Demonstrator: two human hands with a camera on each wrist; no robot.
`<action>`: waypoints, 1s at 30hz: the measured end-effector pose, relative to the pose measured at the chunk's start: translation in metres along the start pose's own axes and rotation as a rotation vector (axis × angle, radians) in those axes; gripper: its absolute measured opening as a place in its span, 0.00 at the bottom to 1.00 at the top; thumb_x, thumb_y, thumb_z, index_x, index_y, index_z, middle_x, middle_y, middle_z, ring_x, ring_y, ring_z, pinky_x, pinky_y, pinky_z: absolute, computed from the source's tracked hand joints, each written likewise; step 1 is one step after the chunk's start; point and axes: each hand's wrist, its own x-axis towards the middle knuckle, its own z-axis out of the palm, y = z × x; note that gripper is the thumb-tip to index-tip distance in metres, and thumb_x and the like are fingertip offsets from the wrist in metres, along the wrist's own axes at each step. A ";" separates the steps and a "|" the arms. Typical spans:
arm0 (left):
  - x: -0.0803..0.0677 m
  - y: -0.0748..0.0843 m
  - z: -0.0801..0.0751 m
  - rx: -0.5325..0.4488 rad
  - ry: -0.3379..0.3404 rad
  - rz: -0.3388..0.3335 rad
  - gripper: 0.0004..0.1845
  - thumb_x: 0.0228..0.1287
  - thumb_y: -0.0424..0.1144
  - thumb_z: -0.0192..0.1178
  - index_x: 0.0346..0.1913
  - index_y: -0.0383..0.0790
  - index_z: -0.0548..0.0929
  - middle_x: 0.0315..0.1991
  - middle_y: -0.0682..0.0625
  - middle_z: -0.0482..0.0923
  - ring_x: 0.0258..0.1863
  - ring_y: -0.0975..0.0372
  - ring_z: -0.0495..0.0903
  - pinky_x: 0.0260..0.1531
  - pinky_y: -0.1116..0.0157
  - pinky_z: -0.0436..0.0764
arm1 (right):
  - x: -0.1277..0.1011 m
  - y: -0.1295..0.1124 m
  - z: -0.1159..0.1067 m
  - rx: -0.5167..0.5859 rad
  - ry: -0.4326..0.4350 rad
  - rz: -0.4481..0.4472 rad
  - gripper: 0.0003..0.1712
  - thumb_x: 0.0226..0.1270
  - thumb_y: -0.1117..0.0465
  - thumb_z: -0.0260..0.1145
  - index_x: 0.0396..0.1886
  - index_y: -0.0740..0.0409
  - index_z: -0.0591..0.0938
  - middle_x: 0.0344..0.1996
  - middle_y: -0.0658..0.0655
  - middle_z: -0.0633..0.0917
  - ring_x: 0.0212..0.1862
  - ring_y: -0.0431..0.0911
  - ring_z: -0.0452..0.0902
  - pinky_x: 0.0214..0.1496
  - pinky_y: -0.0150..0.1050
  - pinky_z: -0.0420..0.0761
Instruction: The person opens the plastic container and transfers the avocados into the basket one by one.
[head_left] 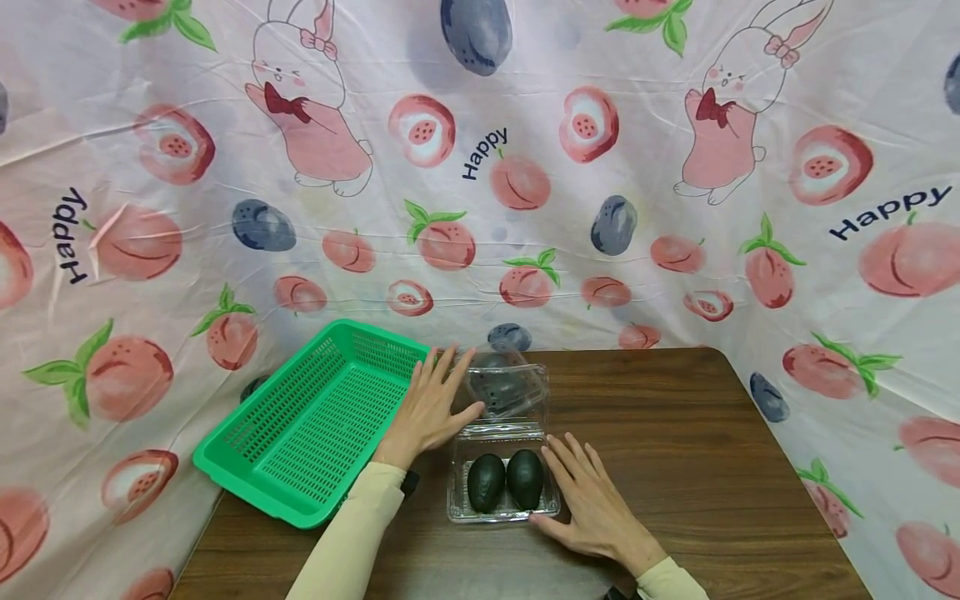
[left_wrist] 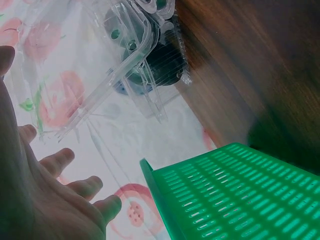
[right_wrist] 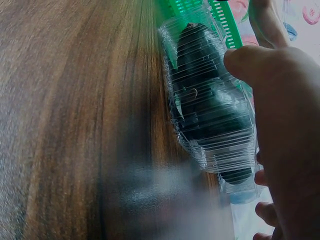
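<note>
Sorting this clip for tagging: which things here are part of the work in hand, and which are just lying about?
In hand:
- clear clamshell box, lid open
- two avocados in it
- left hand, flat against the lid
- right hand, flat beside the box

Lying about:
- green basket, left of the box
- wooden table
- peach-print cloth

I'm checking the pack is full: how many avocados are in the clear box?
2. The left avocado and the right avocado lie side by side in the open clamshell box on the table; none seems hidden.

Avocados (head_left: 506, 481) in clamshell (head_left: 502, 510), basket (head_left: 315, 421) leftward
</note>
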 end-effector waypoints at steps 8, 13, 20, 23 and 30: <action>-0.017 0.005 -0.002 -0.011 0.094 0.035 0.53 0.78 0.63 0.68 0.95 0.59 0.51 0.94 0.42 0.52 0.93 0.32 0.48 0.85 0.23 0.58 | -0.001 -0.001 0.001 0.021 -0.020 0.003 0.60 0.65 0.27 0.78 0.83 0.63 0.76 0.84 0.65 0.76 0.84 0.69 0.72 0.81 0.71 0.73; -0.034 0.010 -0.005 -0.005 0.135 0.056 0.52 0.76 0.63 0.69 0.94 0.55 0.56 0.94 0.42 0.52 0.92 0.30 0.51 0.85 0.24 0.57 | -0.002 -0.001 0.001 0.031 -0.037 0.019 0.60 0.65 0.28 0.78 0.84 0.63 0.75 0.85 0.64 0.74 0.85 0.69 0.71 0.83 0.70 0.71; -0.052 0.016 -0.008 0.058 0.148 0.079 0.53 0.74 0.66 0.69 0.93 0.55 0.57 0.93 0.41 0.54 0.92 0.31 0.52 0.85 0.24 0.59 | -0.001 -0.001 0.002 0.007 -0.019 0.011 0.61 0.63 0.28 0.80 0.83 0.63 0.76 0.84 0.64 0.75 0.84 0.68 0.72 0.83 0.69 0.72; -0.060 0.019 -0.009 0.082 0.157 0.091 0.55 0.72 0.68 0.71 0.93 0.54 0.58 0.93 0.41 0.55 0.91 0.30 0.53 0.84 0.24 0.60 | 0.000 -0.001 0.001 0.005 -0.008 0.007 0.61 0.62 0.28 0.80 0.83 0.63 0.76 0.84 0.64 0.76 0.83 0.69 0.73 0.82 0.70 0.73; -0.077 0.028 -0.007 0.124 0.135 0.106 0.56 0.71 0.72 0.70 0.93 0.56 0.58 0.93 0.40 0.56 0.91 0.30 0.53 0.84 0.24 0.62 | 0.001 0.000 0.001 0.003 0.007 0.000 0.60 0.65 0.26 0.77 0.82 0.63 0.77 0.83 0.65 0.77 0.82 0.69 0.74 0.80 0.70 0.73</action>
